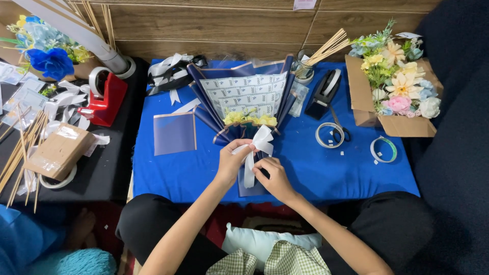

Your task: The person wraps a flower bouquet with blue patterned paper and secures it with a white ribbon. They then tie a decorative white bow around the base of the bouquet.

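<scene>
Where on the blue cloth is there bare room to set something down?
Bare blue cloth lies below the loose navy sheet, left of the left hand, and between the right hand and the tape rings. The back edge, around the bouquet and black dispenser, is crowded.

Only one view is given, taken from a camera worn on the head and aimed steeply downward and forward. The scene is seen from close above the blue tabletop [356,173], whose near edge lies just beyond the lap at the bottom of the frame. A wooden wall [214,23] is met along the top edge, so the far side is faced. Both forearms are seen entering from below, and the black side surface [102,173] is caught at left
</scene>
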